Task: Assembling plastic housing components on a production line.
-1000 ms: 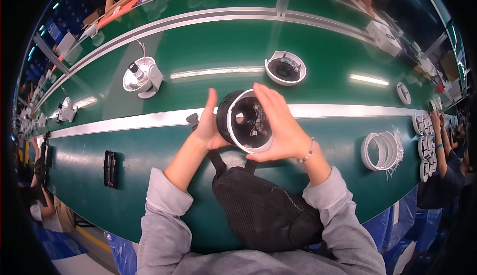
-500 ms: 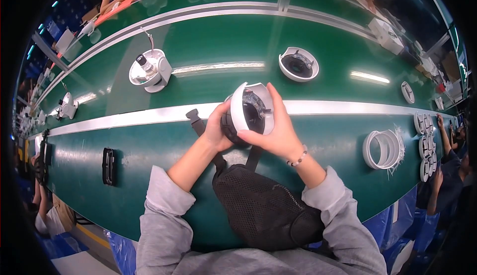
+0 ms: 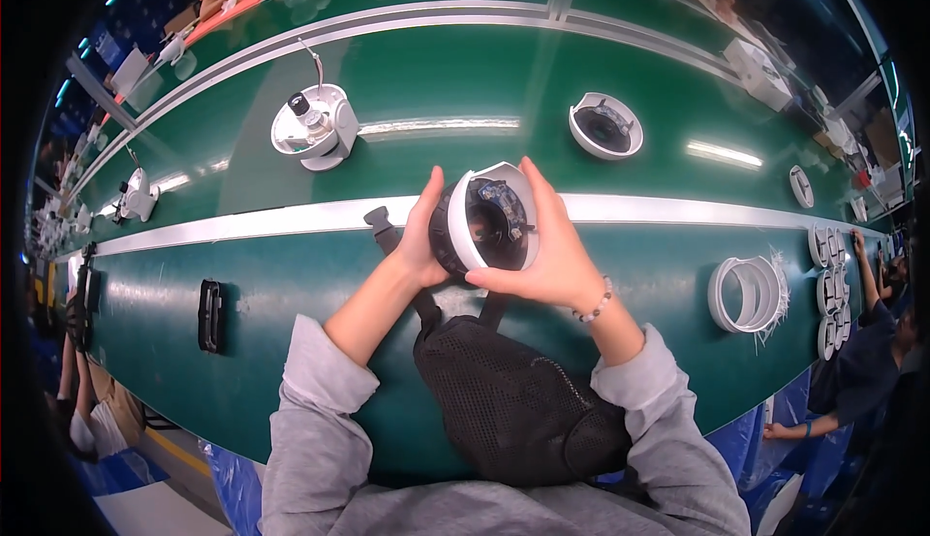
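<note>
In the head view, the person's left hand [image 3: 420, 247] and right hand [image 3: 554, 263] hold between them one round housing [image 3: 463, 231], white at the rim and black behind. It is lifted over the work table [image 3: 291, 274], with its mouth turned partly to the right. The left hand is half curled against the black back, the thumb raised; its other fingers are mostly hidden. The right hand is spread wide around the white rim, the thumb at the lower edge. The small parts inside are dark and difficult to make out.

One black mesh bag [image 3: 518, 400] lies below the hands; its strap is partly covered by the left wrist, and one buckle [image 3: 380, 217] shows. Farther away there are one similar white housing [image 3: 581, 132] and one white camera unit [image 3: 334, 124]; a second unit [image 3: 140, 195] near the left is small and blurred. One black slotted piece [image 3: 211, 316] lies at left. The white rings [image 3: 720, 299] at right overlap, so their number cannot be told. At least four co-workers [image 3: 857, 371] appear, cut off or dim.
</note>
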`<move>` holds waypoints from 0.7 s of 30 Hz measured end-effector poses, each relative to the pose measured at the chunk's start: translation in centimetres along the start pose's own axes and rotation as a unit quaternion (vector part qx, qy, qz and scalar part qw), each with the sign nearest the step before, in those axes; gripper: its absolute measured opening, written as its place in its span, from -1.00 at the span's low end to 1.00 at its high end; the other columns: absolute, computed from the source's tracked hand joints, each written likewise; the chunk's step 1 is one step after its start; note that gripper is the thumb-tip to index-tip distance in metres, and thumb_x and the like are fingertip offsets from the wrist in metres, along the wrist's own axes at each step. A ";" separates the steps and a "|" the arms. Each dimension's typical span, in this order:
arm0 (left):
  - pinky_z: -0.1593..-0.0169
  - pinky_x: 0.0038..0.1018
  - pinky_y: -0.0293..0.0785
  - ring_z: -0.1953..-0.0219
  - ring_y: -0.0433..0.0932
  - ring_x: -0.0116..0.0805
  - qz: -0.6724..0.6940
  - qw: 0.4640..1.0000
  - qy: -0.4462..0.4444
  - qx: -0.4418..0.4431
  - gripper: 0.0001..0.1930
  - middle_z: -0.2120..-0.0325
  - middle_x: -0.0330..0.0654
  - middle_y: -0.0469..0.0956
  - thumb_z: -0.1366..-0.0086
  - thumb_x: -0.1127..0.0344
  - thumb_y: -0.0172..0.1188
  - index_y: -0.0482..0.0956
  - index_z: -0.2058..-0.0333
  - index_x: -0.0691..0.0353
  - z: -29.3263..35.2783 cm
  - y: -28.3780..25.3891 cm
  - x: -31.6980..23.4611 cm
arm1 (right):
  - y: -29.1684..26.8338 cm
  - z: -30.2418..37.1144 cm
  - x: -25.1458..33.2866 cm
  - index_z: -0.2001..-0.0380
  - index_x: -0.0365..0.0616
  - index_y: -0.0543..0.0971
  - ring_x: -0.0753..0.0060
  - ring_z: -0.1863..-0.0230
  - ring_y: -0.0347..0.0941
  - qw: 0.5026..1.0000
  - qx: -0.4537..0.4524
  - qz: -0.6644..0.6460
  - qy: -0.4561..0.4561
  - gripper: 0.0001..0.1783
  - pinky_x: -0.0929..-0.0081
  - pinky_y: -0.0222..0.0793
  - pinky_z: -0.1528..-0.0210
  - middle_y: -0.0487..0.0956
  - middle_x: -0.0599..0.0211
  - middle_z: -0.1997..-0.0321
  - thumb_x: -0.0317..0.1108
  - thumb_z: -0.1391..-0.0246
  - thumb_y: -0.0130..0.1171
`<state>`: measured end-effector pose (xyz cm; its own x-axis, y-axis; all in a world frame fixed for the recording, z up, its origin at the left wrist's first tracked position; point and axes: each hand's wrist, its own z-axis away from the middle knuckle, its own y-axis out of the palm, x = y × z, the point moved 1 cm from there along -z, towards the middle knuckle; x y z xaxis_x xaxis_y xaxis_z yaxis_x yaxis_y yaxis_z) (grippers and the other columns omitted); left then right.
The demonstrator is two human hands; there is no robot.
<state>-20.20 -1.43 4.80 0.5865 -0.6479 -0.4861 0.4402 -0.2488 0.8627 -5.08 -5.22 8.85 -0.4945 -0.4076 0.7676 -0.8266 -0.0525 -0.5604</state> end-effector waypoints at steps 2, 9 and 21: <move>0.00 -0.25 0.32 0.08 0.38 -0.18 0.004 1.000 -0.003 -0.007 -0.30 0.12 -0.04 0.36 -0.14 -0.28 -0.35 0.25 0.02 0.24 0.3 -0.1 -0.1 | 0.8 0.0 0.6 -0.10 -0.40 -0.07 -0.05 -0.15 0.00 0.999 -0.003 0.038 -0.021 0.24 0.23 -0.08 -0.15 0.07 -0.16 -0.11 0.01 0.58 0.40; 0.01 -0.28 0.32 0.09 0.37 -0.23 -0.004 1.000 0.001 -0.017 -0.25 0.13 -0.09 0.36 -0.13 -0.32 -0.50 0.25 0.01 0.20 0.9 -0.7 -0.6 | 3.3 -0.7 1.1 -0.06 -0.44 -0.03 -0.13 -0.09 -0.02 0.991 -0.002 0.128 -0.034 0.26 0.11 0.03 -0.07 0.01 -0.12 -0.10 0.02 0.69 0.39; 0.23 -0.50 0.47 0.26 0.48 -0.41 0.034 0.990 -0.025 0.131 -0.26 0.22 -0.16 0.44 -0.11 -0.35 -0.45 0.30 0.05 0.17 3.4 -3.9 -3.5 | 5.4 -2.4 3.9 -0.02 -0.43 0.06 -0.08 -0.03 0.07 0.990 0.023 0.121 -0.061 0.20 0.18 0.03 -0.05 0.09 -0.07 -0.05 0.03 0.72 0.37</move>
<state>-26.28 -0.68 3.58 0.5709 -0.7036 -0.4231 0.2051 -0.3768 0.9033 -12.10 -4.86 9.57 -0.6387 -0.5208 0.5665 -0.6726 0.0202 -0.7397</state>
